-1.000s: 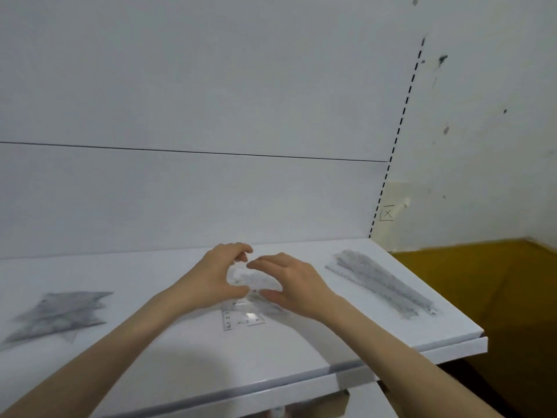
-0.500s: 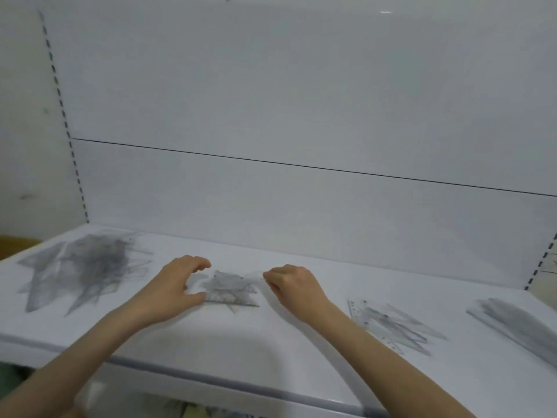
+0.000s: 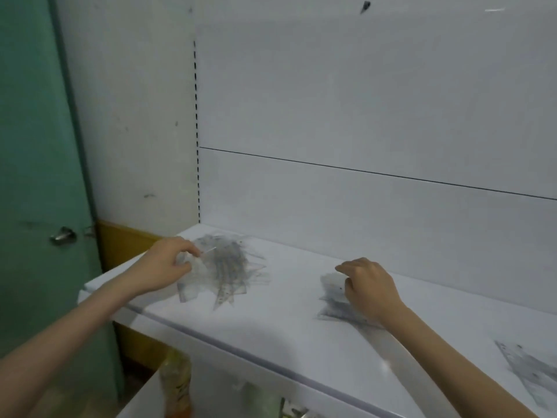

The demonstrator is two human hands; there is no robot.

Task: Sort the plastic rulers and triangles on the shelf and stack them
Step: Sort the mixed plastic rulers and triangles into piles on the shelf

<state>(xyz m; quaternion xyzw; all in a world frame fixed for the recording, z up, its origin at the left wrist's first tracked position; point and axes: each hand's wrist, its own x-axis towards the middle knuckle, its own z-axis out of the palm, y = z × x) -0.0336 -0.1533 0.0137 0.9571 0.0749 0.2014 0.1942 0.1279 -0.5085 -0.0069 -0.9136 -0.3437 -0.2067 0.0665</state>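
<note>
On the glossy white shelf (image 3: 271, 321), the left hand (image 3: 167, 267) is pinching a clear plastic piece (image 3: 193, 276) at the nine o'clock edge of a spiky pile (image 3: 232, 267) of transparent triangles. At the pile's three o'clock, the right hand (image 3: 372, 289) is resting, fingers curled, on a flat stack (image 3: 330, 292); whether it is gripping, I cannot tell.

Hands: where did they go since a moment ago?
The left hand left the small stack and went left to the messy pile, where it now pinches a clear piece. The right hand stayed at the small stack, fingers curled over it. The piles on the shelf have not moved.
</note>
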